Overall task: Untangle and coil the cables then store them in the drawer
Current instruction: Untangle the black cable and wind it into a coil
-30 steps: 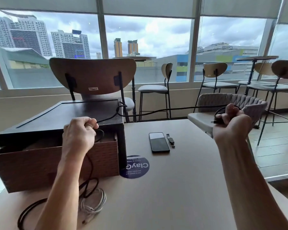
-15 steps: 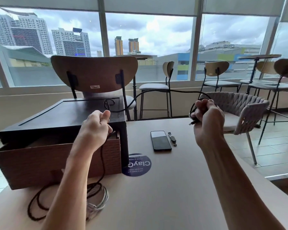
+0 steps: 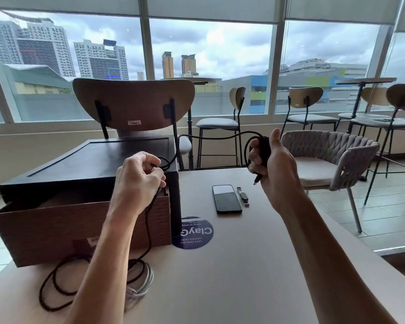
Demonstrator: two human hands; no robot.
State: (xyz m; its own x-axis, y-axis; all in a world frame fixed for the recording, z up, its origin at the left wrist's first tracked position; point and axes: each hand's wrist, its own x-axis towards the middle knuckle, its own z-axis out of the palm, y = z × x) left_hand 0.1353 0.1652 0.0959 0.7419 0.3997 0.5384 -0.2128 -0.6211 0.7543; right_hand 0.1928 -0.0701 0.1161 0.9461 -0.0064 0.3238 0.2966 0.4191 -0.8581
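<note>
The right hand [image 3: 274, 170] is raised above the far side of the table [image 3: 243, 284], its fingers curled round several turns of a black cable [image 3: 264, 149], thumb pointing up; a plug end pokes out below the fist. From that bundle the cable runs leftward through the air in a shallow wave, dips into a small loop and reaches the left hand [image 3: 138, 181], which pinches it between thumb and curled fingers just above the front corner of a dark cabinet [image 3: 98, 157]. Below the left hand the cable hangs down past the drawer [image 3: 63, 230], which is pulled out toward the viewer, and ends in loose, uncoiled loops lying on the table in front of the drawer, partly hidden behind the left forearm. Beside those loops, and overlapping them, lies a grey cable [image 3: 148, 277] in a rough coil on the tabletop; neither hand touches it. What lies inside the drawer cannot be made out from this angle. Just right of the cabinet a round blue sticker [image 3: 197, 233] is stuck flat on the table, partly tucked under the cabinet's corner. Further back, between the two hands, a smartphone [image 3: 226, 198] lies with its dark screen up, and a wristwatch [image 3: 243, 196] lies just beside its right edge. Behind the cabinet stands a wooden-backed chair [image 3: 133, 104], a woven armchair [image 3: 332, 157] sits to the right of the table, and the windows [image 3: 211, 66] beyond show city buildings under cloud.
</note>
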